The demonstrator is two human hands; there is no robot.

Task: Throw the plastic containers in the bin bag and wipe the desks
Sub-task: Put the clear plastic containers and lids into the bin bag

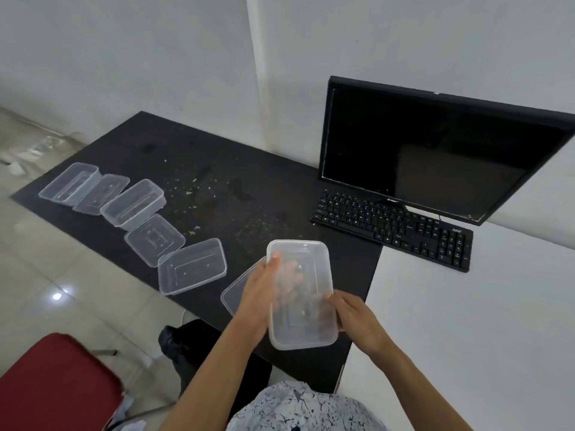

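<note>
The black desk (pixel 217 157), speckled with crumbs (pixel 199 185), is carrying a crooked row of clear plastic containers (pixel 133 202) along its left edge, while a keyboard (pixel 395 227) is lying across the seam onto the adjoining white desk (pixel 466 321), a monitor (pixel 435 144) standing behind it.

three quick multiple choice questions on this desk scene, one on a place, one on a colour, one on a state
1. Where is the keyboard? A on the floor B in front of the monitor C on a shelf
2. What colour is the chair seat? A blue B red C green
3. How is the nearest container held? A by both hands B by one hand alone C not held
Answers: B, it lies right before the screen; B, the seat is red; A, left hand and right hand both hold it.
</note>
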